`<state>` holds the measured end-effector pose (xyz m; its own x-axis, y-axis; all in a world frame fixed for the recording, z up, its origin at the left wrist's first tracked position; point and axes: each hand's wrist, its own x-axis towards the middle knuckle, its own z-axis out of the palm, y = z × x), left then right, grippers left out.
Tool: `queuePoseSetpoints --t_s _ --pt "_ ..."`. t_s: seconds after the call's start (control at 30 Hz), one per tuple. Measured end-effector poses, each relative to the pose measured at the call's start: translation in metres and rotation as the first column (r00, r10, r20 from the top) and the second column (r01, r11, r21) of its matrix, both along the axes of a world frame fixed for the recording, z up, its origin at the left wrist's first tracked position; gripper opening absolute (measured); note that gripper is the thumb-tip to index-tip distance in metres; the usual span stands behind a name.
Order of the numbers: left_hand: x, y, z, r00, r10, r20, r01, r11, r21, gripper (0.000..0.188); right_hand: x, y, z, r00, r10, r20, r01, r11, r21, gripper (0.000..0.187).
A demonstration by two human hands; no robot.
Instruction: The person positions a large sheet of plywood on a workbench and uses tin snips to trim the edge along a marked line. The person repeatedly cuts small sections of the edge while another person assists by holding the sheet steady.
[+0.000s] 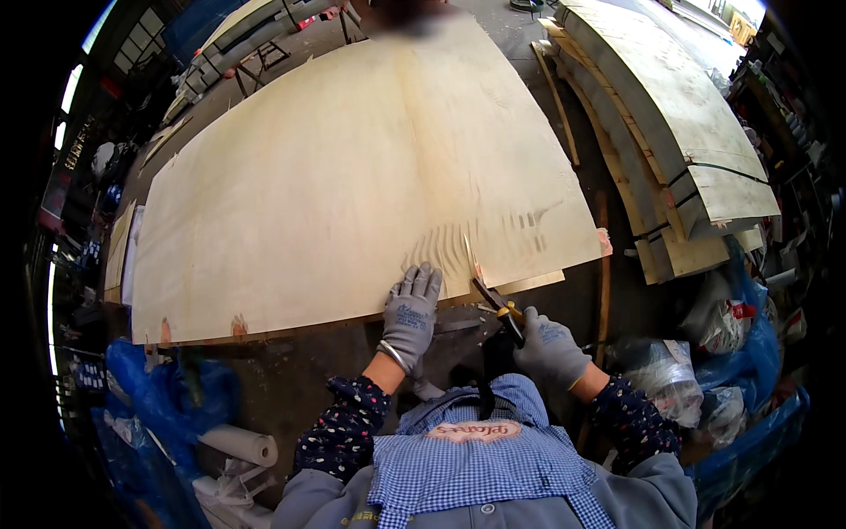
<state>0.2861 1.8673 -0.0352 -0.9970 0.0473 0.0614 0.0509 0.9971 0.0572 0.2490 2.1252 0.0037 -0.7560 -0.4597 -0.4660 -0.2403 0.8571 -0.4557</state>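
Observation:
A large pale wood veneer sheet (pixel 300 194) spreads out in front of me. My left hand (pixel 411 310), in a grey glove, lies with outstretched fingers on its near edge. In my right hand (pixel 548 347), also gloved in grey, is a pair of pliers (pixel 500 309) with yellow and black handles. The dark jaws point away from me and meet the sheet's near edge, beside a narrow split (pixel 472 256) running inward. Whether they grip the wood cannot be made out. Wavy dark marks (pixel 441 247) show on the veneer just beyond my left fingertips.
To the right stands a strapped stack of sheets (pixel 687 141) on wooden boards. Plastic-wrapped bundles (pixel 661 379) and blue plastic film (pixel 749 353) sit at the near right. At the near left are more blue film (pixel 159 388) and a white roll (pixel 242 445). A blurred person (pixel 405 16) is across the sheet.

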Motion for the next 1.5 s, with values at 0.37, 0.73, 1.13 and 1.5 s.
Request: queuePoseSetpoints --t_s 0.37,0.73,1.13,1.5 --pt "-0.02 -0.002 -0.002 0.989 -0.042 -0.145 0.039 0.999 -0.024 0.054 0.068 -0.065 -0.052 -0.026 0.94 0.339 0.99 -0.022 0.137 0.042" --pt "-0.019 -0.004 -0.01 0.994 -0.015 -0.111 0.006 0.997 -0.074 0.047 0.036 0.042 0.002 0.878 0.147 0.455 0.06 0.91 -0.41 0.054" --pt "-0.022 -0.004 -0.004 0.985 -0.024 -0.169 0.019 0.999 -0.03 0.045 0.059 0.043 -0.046 0.718 -0.04 0.695 0.442 0.798 -0.411 0.082" --pt "-0.003 -0.007 -0.008 0.976 0.086 -0.201 -0.024 0.956 0.291 0.047 0.053 -0.004 -0.032 0.658 0.011 0.753 0.441 0.804 -0.398 0.087"
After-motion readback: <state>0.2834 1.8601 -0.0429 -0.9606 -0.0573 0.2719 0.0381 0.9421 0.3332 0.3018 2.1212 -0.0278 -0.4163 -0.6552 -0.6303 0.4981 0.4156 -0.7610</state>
